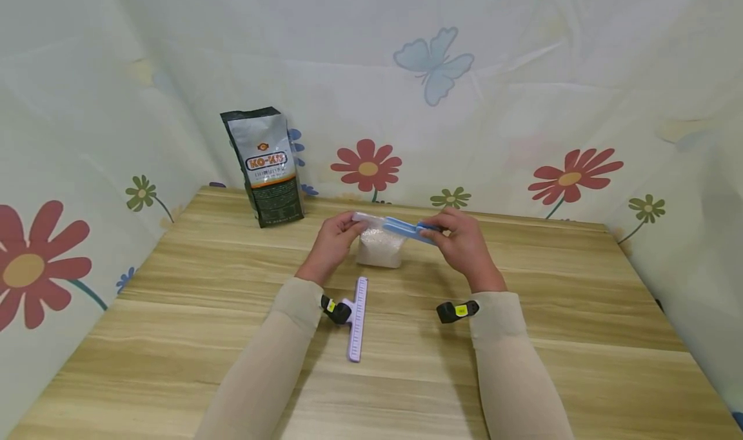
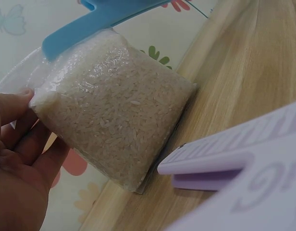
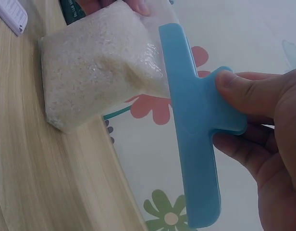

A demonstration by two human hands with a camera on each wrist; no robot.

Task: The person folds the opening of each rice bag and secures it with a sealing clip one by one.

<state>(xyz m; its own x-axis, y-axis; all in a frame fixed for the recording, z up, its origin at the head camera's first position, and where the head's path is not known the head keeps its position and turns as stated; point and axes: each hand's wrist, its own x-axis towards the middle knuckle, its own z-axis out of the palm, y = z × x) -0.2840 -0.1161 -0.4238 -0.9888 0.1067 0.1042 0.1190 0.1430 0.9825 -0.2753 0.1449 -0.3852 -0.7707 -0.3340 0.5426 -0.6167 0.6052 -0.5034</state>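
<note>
A clear plastic bag of rice stands upright on the table, its grains plain in the left wrist view. My left hand pinches the loose plastic at one top corner between thumb and fingers. My right hand holds a blue bag clip by its handle, thumb on one side and fingers on the other. One end of the clip's long bar lies at the bag's top, beside the rice, while the other end reaches past the bag. Whether plastic is between the clip's bars, I cannot tell.
A purple bag clip with ridged markings lies on the wooden table, near my left wrist. At the back left, a silver and black packet stands against the flowered cloth, which hangs behind the table.
</note>
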